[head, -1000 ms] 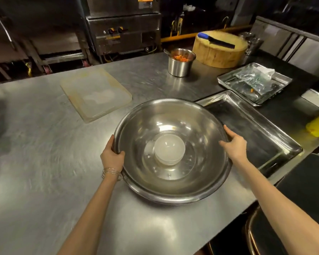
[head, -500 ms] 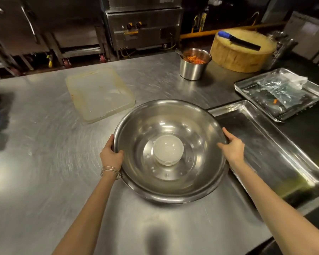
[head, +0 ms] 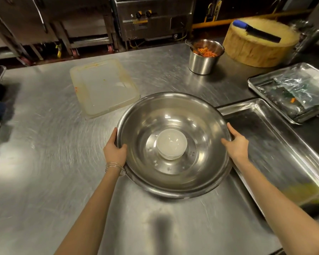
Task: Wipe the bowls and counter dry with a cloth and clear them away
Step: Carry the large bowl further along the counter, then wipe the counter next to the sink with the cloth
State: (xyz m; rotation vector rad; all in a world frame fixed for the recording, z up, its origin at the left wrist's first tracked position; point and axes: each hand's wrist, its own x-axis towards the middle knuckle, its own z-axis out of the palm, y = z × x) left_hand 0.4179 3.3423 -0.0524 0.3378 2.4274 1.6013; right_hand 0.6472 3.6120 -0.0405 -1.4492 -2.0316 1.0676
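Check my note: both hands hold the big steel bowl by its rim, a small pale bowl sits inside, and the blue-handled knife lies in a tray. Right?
Not quite. In the head view the blue-handled knife lies on the round wooden chopping block, not in a tray. The rest stands.

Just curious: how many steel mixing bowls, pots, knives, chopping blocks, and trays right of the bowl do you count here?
Steel mixing bowl: 1
Pot: 1
Knife: 1
Chopping block: 1
Trays right of the bowl: 2
Total: 6
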